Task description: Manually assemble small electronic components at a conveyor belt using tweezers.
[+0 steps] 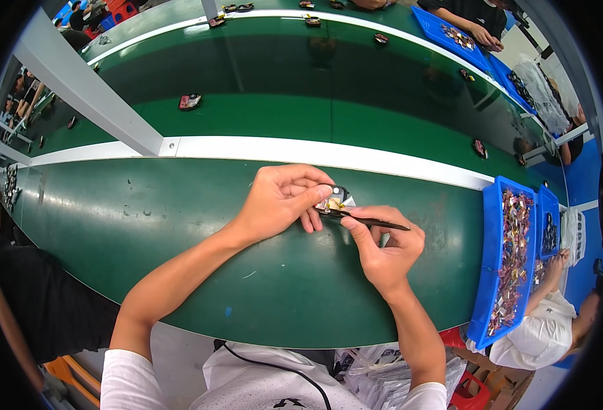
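Note:
Over the green bench my left hand (274,201) grips a small black-cased electronic device (340,193), its thumb across the top and fingers behind. The casing lies open, and a light-coloured inside with a bit of yellow shows. My right hand (391,258) pinches a pair of black tweezers (385,223) between thumb and fingers. The tips of the tweezers reach the near edge of the device, where a small white piece (348,201) sticks up. What exactly the tips touch is too small to tell.
At the right stands a blue tray (477,318) full of small red and silver parts, beside a smaller blue tray (549,254). Beyond a white rail (260,149) runs a green conveyor belt (260,113) carrying several devices, one black device (190,102) among them. Co-workers sit around.

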Action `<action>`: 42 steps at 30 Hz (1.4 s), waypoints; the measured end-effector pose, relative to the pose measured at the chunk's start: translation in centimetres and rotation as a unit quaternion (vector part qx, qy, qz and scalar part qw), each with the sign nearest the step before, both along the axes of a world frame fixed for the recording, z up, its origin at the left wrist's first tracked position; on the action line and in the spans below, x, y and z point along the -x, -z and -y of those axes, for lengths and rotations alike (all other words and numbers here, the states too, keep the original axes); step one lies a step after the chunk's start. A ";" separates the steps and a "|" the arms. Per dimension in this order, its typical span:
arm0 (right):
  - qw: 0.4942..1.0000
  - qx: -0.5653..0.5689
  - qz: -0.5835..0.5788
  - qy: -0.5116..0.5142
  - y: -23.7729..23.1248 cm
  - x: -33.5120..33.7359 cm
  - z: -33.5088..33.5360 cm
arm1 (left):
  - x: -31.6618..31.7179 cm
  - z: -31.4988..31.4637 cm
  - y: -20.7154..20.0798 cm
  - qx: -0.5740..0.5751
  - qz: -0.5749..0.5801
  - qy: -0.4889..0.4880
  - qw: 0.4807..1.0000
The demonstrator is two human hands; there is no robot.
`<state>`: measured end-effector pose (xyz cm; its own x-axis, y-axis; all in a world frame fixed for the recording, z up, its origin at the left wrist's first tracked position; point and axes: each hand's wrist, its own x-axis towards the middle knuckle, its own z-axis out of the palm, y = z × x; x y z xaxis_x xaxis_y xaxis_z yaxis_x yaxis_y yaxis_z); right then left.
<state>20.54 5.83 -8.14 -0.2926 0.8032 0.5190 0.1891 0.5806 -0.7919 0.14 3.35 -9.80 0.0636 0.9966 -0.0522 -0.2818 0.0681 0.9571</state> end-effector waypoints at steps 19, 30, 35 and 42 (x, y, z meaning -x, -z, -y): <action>0.996 -0.091 0.017 -0.020 0.1 0.2 0.0 | -0.1 0.1 0.4 0.003 -0.014 -0.024 1.000; 0.995 -0.090 0.031 -0.024 0.4 0.2 -0.1 | -0.1 0.1 0.2 0.005 -0.023 -0.009 1.000; 0.995 -0.087 0.028 -0.032 0.3 0.3 0.0 | 0.0 0.1 0.1 0.012 -0.026 0.001 1.000; 0.997 -0.066 0.033 -0.016 0.0 0.1 0.1 | 0.4 -0.4 -0.1 0.018 -0.016 0.040 0.999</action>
